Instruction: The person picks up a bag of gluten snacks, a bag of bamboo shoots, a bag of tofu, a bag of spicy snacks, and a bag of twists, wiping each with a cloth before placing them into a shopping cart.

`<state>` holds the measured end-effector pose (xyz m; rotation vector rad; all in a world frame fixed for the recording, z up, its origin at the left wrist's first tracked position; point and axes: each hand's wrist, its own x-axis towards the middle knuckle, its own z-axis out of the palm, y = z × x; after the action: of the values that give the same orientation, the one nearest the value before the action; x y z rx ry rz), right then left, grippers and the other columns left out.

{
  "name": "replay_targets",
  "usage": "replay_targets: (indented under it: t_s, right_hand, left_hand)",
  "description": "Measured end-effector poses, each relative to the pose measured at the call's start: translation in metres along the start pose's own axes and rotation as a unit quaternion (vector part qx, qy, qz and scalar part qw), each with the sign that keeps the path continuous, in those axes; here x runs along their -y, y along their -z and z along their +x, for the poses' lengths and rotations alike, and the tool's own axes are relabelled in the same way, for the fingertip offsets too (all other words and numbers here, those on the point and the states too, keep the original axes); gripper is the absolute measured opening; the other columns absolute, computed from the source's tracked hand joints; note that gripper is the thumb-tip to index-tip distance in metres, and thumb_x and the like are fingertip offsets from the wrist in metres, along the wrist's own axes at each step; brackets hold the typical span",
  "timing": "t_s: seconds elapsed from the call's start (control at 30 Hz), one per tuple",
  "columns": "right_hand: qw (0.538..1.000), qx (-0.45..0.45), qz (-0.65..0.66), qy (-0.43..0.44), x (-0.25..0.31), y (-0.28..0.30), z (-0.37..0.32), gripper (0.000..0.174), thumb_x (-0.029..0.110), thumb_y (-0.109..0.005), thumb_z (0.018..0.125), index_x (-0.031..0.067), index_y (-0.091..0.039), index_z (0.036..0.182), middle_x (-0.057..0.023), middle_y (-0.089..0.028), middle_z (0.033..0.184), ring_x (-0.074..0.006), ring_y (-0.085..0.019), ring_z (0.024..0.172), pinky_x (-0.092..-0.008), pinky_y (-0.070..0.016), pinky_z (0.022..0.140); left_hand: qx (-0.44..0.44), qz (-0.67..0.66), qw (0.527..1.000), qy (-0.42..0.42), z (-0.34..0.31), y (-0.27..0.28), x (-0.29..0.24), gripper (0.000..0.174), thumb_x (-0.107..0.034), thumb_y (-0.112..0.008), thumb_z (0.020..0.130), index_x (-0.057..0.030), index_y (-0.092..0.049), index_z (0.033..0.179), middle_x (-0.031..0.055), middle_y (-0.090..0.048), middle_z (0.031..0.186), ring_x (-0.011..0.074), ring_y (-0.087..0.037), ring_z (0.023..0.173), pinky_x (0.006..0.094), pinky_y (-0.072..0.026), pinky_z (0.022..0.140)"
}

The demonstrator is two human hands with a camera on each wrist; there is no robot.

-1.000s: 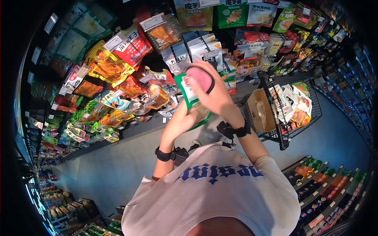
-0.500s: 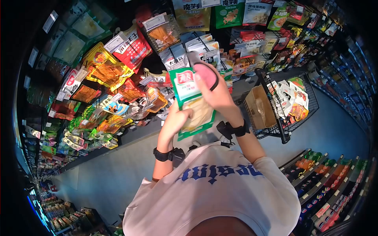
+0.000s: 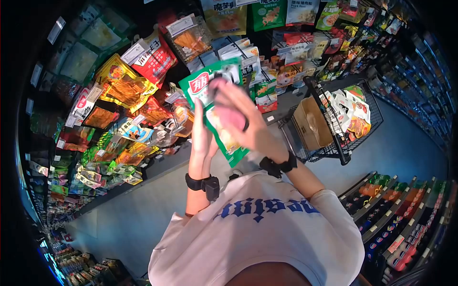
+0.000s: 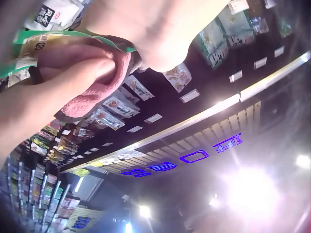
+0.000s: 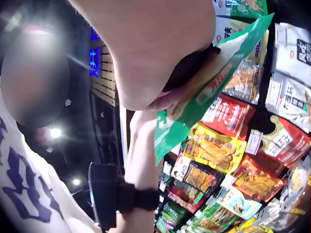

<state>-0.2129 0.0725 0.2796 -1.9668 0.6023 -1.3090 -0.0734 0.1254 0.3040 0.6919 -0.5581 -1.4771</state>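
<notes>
A green-and-white snack bag (image 3: 230, 156) with a red logo is tilted in front of the shelf, its lower middle transparent over pale food. My left hand (image 3: 202, 136) holds it at the left edge, part of the hand hidden behind the bag. Over the bag's front, my right hand (image 3: 255, 127) grips a folded pink cloth (image 3: 230, 119) with a dark edge, blurred in the head view. From the left wrist, the thumb shows pressed into the fuzzy pink cloth (image 4: 80, 97) close against the bag. In the right wrist view the bag (image 5: 180, 128) hangs beneath the right hand (image 5: 160, 48).
Packed snack bags hang on the shelf ahead, including a red bag (image 3: 153, 59) and a yellow one (image 3: 125, 83). A black wire shopping cart (image 3: 369, 126) stands to the right with a brown box (image 3: 312, 124) and several bags. Bottle racks (image 3: 391, 219) stand behind on the right.
The bag has turned and tipped, its top now leaning left. The right hand has moved the pink cloth down from the bag's top to its middle. The left thumb has left the bag's front.
</notes>
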Motion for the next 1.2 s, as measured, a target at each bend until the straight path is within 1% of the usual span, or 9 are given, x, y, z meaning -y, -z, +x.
replay_targets:
  t_s: [0.2, 0.37, 0.4, 0.57, 0.67, 0.73, 0.97, 1.07, 1.2]
  right_hand:
    - [0.982, 0.13, -0.11, 0.082, 0.027, -0.009, -0.014, 0.059, 0.024, -0.065, 0.085, 0.0145, -0.054, 0.143, -0.014, -0.038, 0.157, -0.0342, -0.032, 0.146, -0.0504, -0.0215, 0.121]
    - [0.985, 0.109, -0.109, 0.078, 0.009, -0.004, -0.026, 0.061, 0.021, -0.065, 0.085, 0.0092, -0.052, 0.143, -0.0128, -0.04, 0.156, -0.0328, -0.032, 0.147, -0.0506, -0.0222, 0.12]
    - [0.994, 0.047, -0.074, 0.059, 0.003, -0.007, -0.022, 0.06, 0.019, -0.065, 0.085, 0.0022, -0.052, 0.142, -0.0144, -0.04, 0.155, -0.0342, -0.032, 0.147, -0.0513, -0.0224, 0.12]
    - [0.989, 0.034, -0.116, 0.088, 0.011, -0.024, -0.029, 0.062, 0.022, -0.065, 0.084, 0.0088, -0.051, 0.143, -0.0154, -0.038, 0.156, -0.0364, -0.03, 0.148, -0.053, -0.0193, 0.12]
    - [0.974, 0.121, -0.142, 0.125, 0.014, -0.024, -0.038, 0.065, 0.024, -0.067, 0.081, 0.0146, -0.052, 0.144, -0.0147, -0.037, 0.157, -0.0368, -0.029, 0.148, -0.0534, -0.0194, 0.12]
    - [0.979, 0.032, -0.133, 0.149, -0.005, -0.024, -0.03, 0.066, 0.022, -0.067, 0.082, 0.0103, -0.05, 0.144, -0.0155, -0.037, 0.157, -0.0375, -0.029, 0.148, -0.0543, -0.0188, 0.12]
    - [0.818, -0.161, 0.479, -0.276, -0.038, -0.013, -0.023, 0.041, 0.017, -0.05, 0.105, 0.0011, -0.043, 0.142, -0.0052, -0.056, 0.134, -0.0117, -0.052, 0.122, -0.0302, -0.0406, 0.105]
    - [0.769, -0.082, 0.578, -0.258, -0.018, 0.0, -0.033, 0.039, 0.018, -0.056, 0.103, 0.0043, -0.048, 0.138, -0.0029, -0.06, 0.125, -0.0093, -0.055, 0.115, -0.0289, -0.0444, 0.099]
    - [0.908, -0.076, 0.346, -0.223, -0.021, 0.0, -0.04, 0.028, 0.013, -0.065, 0.098, 0.0028, -0.058, 0.123, -0.001, -0.064, 0.114, -0.007, -0.058, 0.104, -0.0252, -0.047, 0.09]
  left_hand:
    - [-0.175, -0.079, 0.98, -0.052, 0.016, 0.012, -0.007, 0.056, -0.05, -0.043, 0.104, -0.006, -0.052, 0.138, 0.0132, -0.06, 0.135, 0.027, -0.06, 0.12, 0.042, -0.0475, 0.104]
    - [-0.059, -0.235, 0.964, -0.112, 0.023, 0.039, -0.015, 0.053, -0.039, -0.038, 0.106, -0.0017, -0.048, 0.143, 0.0158, -0.056, 0.142, 0.0318, -0.054, 0.129, 0.0477, -0.0394, 0.112]
    - [0.144, -0.372, 0.916, -0.048, 0.021, 0.044, -0.019, 0.054, -0.038, -0.034, 0.107, -0.0021, -0.044, 0.146, 0.0159, -0.052, 0.146, 0.0305, -0.049, 0.135, 0.0473, -0.0351, 0.116]
    - [0.142, -0.425, 0.89, -0.079, 0.027, 0.064, -0.011, 0.052, -0.036, -0.032, 0.107, -0.0034, -0.046, 0.145, 0.0155, -0.054, 0.144, 0.0313, -0.05, 0.134, 0.0492, -0.0349, 0.116]
    - [-0.144, -0.231, 0.959, -0.08, 0.018, 0.038, -0.023, 0.048, -0.031, -0.031, 0.107, -0.0029, -0.049, 0.142, 0.0167, -0.055, 0.142, 0.0339, -0.052, 0.131, 0.049, -0.0362, 0.115]
    - [0.118, -0.453, 0.883, -0.035, 0.021, 0.068, -0.011, 0.049, -0.033, -0.03, 0.107, -0.0035, -0.05, 0.141, 0.017, -0.054, 0.144, 0.0356, -0.051, 0.132, 0.0528, -0.0354, 0.114]
    - [0.145, -0.367, 0.919, 0.007, 0.015, 0.049, -0.012, 0.051, -0.036, -0.037, 0.106, -0.0047, -0.047, 0.145, 0.0153, -0.049, 0.149, 0.0333, -0.047, 0.137, 0.0548, -0.031, 0.116]
    - [-0.059, -0.283, 0.954, -0.075, 0.016, 0.032, -0.013, 0.052, -0.038, -0.039, 0.106, -0.0038, -0.046, 0.144, 0.0135, -0.052, 0.146, 0.0307, -0.049, 0.134, 0.0504, -0.0347, 0.115]
    - [-0.183, -0.062, 0.973, -0.127, 0.029, 0.045, -0.007, 0.052, -0.04, -0.042, 0.107, -0.0008, -0.047, 0.141, 0.0113, -0.057, 0.138, 0.0243, -0.055, 0.127, 0.0405, -0.0422, 0.109]
